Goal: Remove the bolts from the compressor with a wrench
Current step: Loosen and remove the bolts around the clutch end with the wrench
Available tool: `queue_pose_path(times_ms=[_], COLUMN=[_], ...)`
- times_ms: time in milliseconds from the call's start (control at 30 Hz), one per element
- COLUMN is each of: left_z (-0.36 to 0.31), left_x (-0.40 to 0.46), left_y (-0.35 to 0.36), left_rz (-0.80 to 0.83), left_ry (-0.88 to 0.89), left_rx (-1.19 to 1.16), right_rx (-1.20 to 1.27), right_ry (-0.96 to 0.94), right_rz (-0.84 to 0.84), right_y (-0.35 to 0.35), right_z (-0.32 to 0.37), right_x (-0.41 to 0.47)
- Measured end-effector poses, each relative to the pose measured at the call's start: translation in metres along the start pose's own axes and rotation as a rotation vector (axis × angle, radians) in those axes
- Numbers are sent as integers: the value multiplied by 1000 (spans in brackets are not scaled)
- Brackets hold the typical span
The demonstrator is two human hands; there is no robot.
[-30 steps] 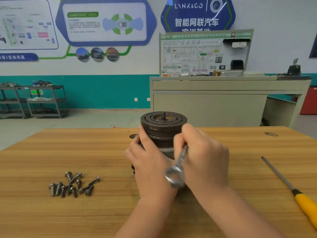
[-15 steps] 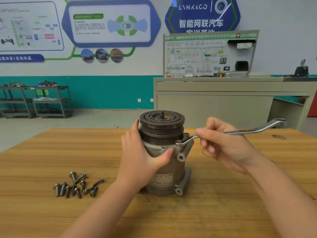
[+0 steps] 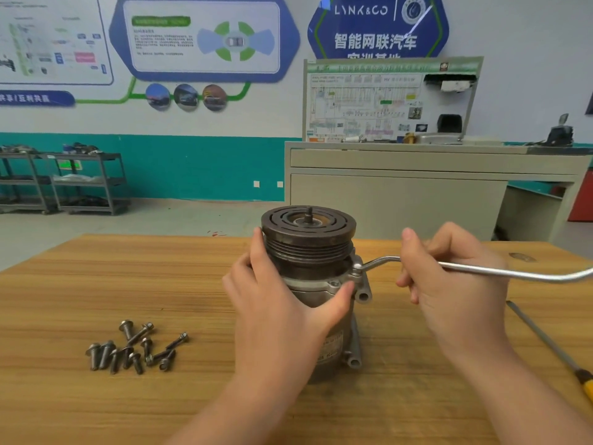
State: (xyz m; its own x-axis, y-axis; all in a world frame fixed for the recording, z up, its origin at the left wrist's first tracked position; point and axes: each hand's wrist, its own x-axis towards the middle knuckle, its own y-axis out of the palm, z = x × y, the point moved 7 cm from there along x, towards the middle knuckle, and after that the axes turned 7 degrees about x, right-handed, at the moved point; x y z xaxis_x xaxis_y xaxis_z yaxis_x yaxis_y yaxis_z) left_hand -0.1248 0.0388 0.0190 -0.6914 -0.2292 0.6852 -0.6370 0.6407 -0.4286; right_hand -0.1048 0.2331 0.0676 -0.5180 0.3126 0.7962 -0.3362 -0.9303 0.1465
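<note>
Right hand (image 3: 449,277) still grips the wrench (image 3: 481,269), handle now dipped a bit lower than half a second ago, ring end on a bolt (image 3: 356,268) atop the compressor (image 3: 316,284). Left hand (image 3: 282,303) keeps clasping the compressor, upright on the table (image 3: 128,284); loose bolts (image 3: 134,346) unmoved.

wrench (image 3: 513,273) end cropped, screwdriver (image 3: 552,345) handle cropped

This is an automotive training workshop. Car-technology posters (image 3: 205,40) and a blue branded sign (image 3: 377,25) fill the upper wall above a teal band, a wiring-diagram teaching board (image 3: 388,101) stands on a grey cabinet (image 3: 401,200) at centre right, and metal parts racks (image 3: 64,181) sit at the left edge. In the foreground a wooden workbench (image 3: 96,284) carries a compressor (image 3: 317,284), loose bolts (image 3: 134,348) and a wrench (image 3: 513,273).
</note>
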Motion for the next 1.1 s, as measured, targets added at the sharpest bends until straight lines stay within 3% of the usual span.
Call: queue_pose_path(times_ms=[233, 333, 467, 533, 633, 700, 800, 967, 1100], left_z=[-1, -1, -1, -1, -2, -1, -1, -2, -1], left_x=[-7, -7, -7, -7, -7, -7, -7, -7, -6], left_y=[-1, -1, -1, -1, -1, -1, -1, 1, -1], left_rz=[19, 25, 35, 39, 36, 32, 26, 22, 3], left_ry=[7, -7, -24, -25, -19, -20, -10, 7, 5], left_rx=[-39, -40, -44, -43, -39, -39, -45, -47, -48], right_rx=[-346, -309, 95, 234, 694, 947, 1003, 289, 7], right_ry=[-491, -500, -163, 176, 828, 981, 845, 248, -62], right_rz=[169, 144, 67, 13, -47, -121, -211, -75, 4], right_y=[34, 33, 8, 1, 14, 19, 3, -15, 5], right_z=[45, 39, 4, -23, -68, -78, -73, -18, 9], right_x=[-33, -35, -16, -3, -9, -13, 1, 15, -7])
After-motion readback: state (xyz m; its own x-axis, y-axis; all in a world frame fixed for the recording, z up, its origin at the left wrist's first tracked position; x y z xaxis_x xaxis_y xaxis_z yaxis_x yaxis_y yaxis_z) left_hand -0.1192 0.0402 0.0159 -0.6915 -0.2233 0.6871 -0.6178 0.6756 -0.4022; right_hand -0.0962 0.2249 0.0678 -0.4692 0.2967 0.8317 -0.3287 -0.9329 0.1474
